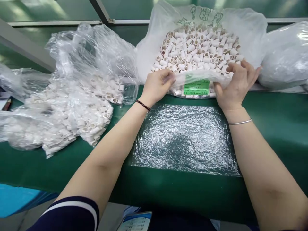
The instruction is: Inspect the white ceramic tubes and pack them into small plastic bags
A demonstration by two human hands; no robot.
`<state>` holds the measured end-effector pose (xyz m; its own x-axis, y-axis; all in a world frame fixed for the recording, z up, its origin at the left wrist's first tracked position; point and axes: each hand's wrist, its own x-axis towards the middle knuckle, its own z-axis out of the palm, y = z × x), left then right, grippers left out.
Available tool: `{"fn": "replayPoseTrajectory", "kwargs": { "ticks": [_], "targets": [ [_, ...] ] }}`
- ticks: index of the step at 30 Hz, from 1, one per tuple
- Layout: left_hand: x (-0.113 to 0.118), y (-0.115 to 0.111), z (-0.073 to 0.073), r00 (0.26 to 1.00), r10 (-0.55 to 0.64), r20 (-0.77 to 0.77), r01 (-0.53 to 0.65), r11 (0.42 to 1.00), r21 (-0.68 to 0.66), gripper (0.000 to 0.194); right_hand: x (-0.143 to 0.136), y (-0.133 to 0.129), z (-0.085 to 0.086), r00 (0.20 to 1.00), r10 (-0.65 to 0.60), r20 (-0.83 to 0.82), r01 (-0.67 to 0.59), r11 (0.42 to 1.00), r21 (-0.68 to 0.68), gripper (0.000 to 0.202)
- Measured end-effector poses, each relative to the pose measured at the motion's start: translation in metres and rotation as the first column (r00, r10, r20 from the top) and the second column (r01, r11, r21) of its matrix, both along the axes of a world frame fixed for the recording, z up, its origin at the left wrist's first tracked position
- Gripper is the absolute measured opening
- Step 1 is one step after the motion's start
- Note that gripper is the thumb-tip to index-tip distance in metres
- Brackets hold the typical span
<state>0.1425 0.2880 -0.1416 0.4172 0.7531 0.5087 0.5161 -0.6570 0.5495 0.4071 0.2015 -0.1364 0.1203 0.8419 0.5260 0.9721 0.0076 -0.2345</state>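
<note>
A large translucent plastic bag (251,32) lies with its mouth spread wide, full of short white tube pieces (192,48). Its near edge is rolled down and carries a green label (196,87) with writing. At the left end of that edge, my left hand (157,84) pinches the plastic between thumb and fingers. My right hand (234,85) is at the edge's right end, thumb against the plastic and the other fingers raised and curled over it. A flat clear plastic sheet or bag (185,139) lies on the table between my forearms.
Clear bags (72,106) of similar white pieces are heaped on the left. Another filled plastic bag (286,56) stands at the right. The green table (163,187) meets a framed glass partition (127,9) at the back.
</note>
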Motion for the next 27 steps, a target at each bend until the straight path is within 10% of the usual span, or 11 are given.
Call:
{"fn": "replayPoseTrajectory", "kwargs": {
  "ticks": [27],
  "targets": [
    [0.003, -0.009, -0.012, 0.982, 0.11, 0.153, -0.134, 0.978, 0.157, 0.021, 0.01, 0.009, -0.011, 0.996, 0.08, -0.04, -0.069, 0.973, 0.221, 0.052]
  ]
}}
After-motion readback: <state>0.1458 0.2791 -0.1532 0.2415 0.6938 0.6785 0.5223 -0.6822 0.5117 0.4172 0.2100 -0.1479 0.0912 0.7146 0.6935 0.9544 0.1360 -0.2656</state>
